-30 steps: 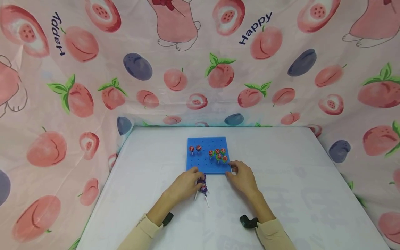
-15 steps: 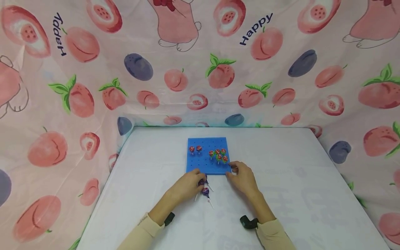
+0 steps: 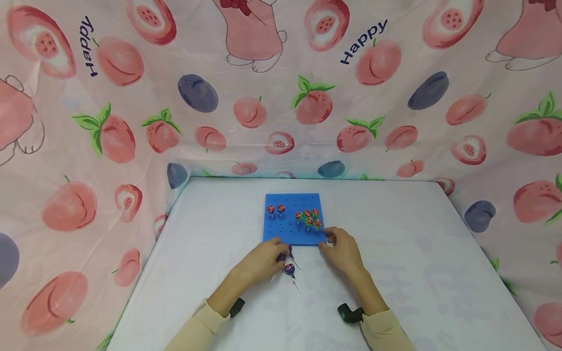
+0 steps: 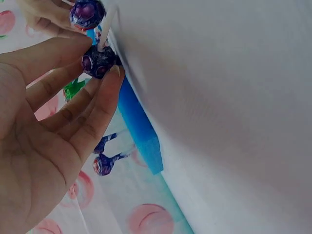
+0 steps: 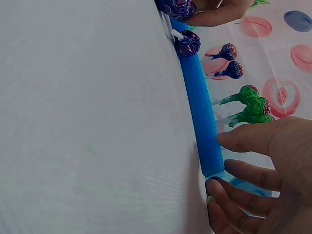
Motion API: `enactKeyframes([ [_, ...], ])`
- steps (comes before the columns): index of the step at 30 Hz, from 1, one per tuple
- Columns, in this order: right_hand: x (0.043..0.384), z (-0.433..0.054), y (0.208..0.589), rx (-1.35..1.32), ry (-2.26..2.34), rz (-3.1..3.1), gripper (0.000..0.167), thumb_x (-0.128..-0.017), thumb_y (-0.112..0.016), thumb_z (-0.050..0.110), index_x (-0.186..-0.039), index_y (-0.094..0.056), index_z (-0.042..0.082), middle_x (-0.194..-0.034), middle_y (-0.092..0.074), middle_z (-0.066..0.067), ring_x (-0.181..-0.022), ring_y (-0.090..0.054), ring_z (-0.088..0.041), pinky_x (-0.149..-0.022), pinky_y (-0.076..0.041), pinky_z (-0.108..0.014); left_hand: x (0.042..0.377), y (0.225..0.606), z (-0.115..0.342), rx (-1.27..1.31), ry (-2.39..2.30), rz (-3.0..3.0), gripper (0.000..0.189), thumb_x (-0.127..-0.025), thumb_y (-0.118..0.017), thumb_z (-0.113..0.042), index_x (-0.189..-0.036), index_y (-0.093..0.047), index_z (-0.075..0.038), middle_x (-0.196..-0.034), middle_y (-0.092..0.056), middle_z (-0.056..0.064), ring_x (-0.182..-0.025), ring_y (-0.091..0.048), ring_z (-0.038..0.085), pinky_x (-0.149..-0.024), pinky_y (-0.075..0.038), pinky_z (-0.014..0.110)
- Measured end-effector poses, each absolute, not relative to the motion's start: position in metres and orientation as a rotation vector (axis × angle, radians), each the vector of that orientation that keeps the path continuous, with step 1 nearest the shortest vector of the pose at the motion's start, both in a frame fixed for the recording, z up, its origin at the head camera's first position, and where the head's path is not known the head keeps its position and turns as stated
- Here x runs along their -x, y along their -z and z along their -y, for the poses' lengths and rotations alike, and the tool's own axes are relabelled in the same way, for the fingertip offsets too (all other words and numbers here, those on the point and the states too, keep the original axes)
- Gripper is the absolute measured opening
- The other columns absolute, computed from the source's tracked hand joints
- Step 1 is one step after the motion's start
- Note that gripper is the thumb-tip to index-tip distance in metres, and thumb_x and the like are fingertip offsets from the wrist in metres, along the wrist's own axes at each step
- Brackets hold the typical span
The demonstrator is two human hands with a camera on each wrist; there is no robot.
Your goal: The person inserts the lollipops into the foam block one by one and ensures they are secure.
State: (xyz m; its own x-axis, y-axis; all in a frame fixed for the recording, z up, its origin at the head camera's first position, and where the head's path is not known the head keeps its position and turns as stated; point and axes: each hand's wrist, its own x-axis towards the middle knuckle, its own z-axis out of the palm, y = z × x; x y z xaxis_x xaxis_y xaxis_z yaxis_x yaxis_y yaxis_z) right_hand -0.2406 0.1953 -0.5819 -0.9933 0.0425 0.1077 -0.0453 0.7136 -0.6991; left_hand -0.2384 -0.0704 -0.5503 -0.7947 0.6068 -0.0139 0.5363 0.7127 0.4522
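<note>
In the head view my left hand (image 3: 262,261) is just in front of a blue board (image 3: 287,237) with small holes. Its thumb and fingers pinch a purple-wrapped lollipop (image 4: 100,62) by the head, as the left wrist view shows. Another purple lollipop (image 3: 290,269) lies loose beside the fingers, its white stick towards me. A further one (image 3: 291,249) lies close to the board's front edge, partly hidden by the hand. At the board's front right corner, my right hand (image 3: 344,251) touches the edge with its thumb and fingers.
Two dark-wrapped lollipops (image 3: 281,208) stand upright in the board's left side. Several green-wrapped lollipops (image 3: 309,221) stand close together on its right side. A white cloth (image 3: 395,273) covers the table, and a fruit-print curtain (image 3: 281,97) hangs behind it.
The loose purple lollipop has come apart from the left fingers and shifted slightly right and towards me. The left hand keeps hold of one lollipop; the right hand stays at the corner.
</note>
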Motion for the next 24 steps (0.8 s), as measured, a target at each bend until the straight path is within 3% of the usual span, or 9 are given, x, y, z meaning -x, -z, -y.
enactKeyframes([
  [24,0.241,-0.197,0.583,-0.006,-1.154,2.793,0.041,-0.089,-0.082,0.020,-0.126,-0.071,0.007,-0.110,-0.072,-0.011,-0.102,-0.069,-0.028,-0.087,-0.058,-0.049,0.246,0.534,0.088,-0.947,-0.837,-2.812,0.020,-0.094,-0.075,-0.013,-0.113,-0.076,-0.009,-0.108,-0.062,-0.001,-0.092,-0.061,0.013,-0.080,-0.058,0.029],
])
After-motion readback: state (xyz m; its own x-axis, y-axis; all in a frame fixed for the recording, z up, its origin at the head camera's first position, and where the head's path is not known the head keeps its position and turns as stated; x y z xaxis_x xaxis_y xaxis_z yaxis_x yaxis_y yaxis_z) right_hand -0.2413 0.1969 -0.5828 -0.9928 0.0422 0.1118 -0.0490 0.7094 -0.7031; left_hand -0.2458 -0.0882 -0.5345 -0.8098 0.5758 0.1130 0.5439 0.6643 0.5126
